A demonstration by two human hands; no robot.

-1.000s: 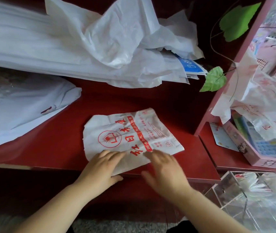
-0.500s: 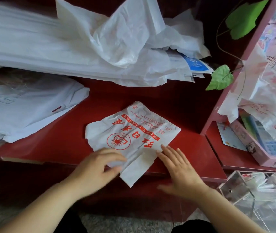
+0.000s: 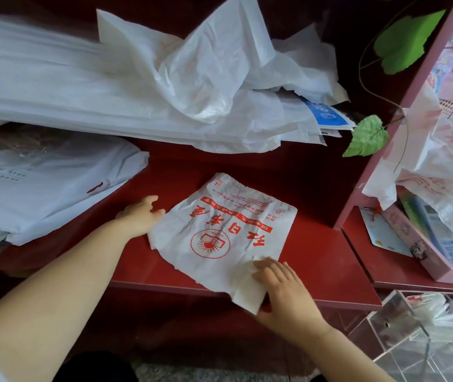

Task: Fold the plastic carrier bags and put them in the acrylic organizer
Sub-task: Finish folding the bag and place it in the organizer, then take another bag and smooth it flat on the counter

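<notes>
Loose white bags (image 3: 192, 86) heaped behind printed bag (image 3: 220, 230); acrylic organizer (image 3: 412, 326) lower right

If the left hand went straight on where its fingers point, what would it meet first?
The red-printed carrier bag: the left hand points right and slightly away, fingertips at the bag's left edge, likely touching it.

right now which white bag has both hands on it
The flat red-printed bag at the shelf's front edge: left hand at its left side, right hand on its near corner. The crumpled pile and the left stack are untouched.
</notes>
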